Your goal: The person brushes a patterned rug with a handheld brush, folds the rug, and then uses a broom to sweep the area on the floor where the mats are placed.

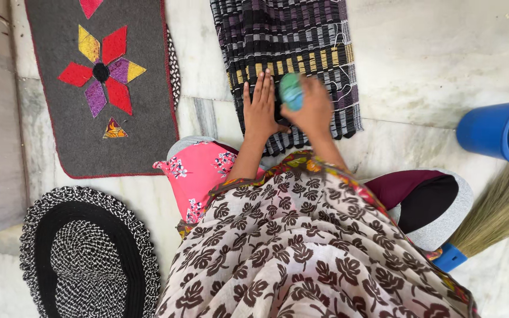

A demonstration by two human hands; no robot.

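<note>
Beside a grey felt mat with a flower patch [107,88], the left hand [260,109] presses flat, fingers spread, on a dark striped woven rug [293,41] while the right hand [313,106] clasps a green-blue scrubbing brush [291,91] against that rug, a blue plastic bucket [502,132] standing far right.

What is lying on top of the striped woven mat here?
On the striped mat the left hand lies flat; the right hand holds a green-blue brush against it. The weave under both hands is covered.

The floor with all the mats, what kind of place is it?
Probably a home's washing spot: pale marble floor, striped woven mat under the right hand with a green scrubber, blue bucket and grass broom nearby.
</note>
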